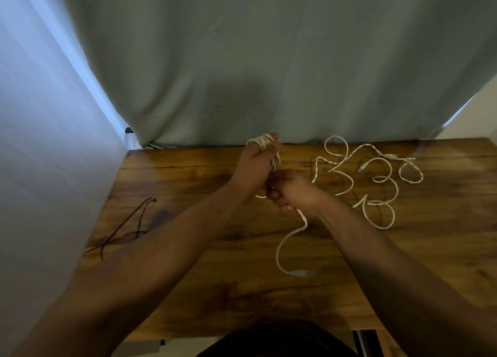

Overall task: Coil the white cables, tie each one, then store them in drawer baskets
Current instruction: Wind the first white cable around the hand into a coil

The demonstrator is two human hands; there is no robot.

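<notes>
The left hand (255, 165) is raised above the far edge of the grained wooden table (188, 184), with the white cable (262, 141) wound in tight loops round its fingers. The right hand (291, 189), touching it, closes in a fist on the cable's tail, which curves down to a grey plug (306, 273). More loose white cables (376, 179) lie in curls to the right; thin dark cords (126, 227) lie to the left.

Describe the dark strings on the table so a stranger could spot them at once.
Find the wooden table, then go to its left edge beside the pale curtain. The dark strings lie there, loosely crossed. They are thin and dark brown, unlike the white cables on the right.
</notes>
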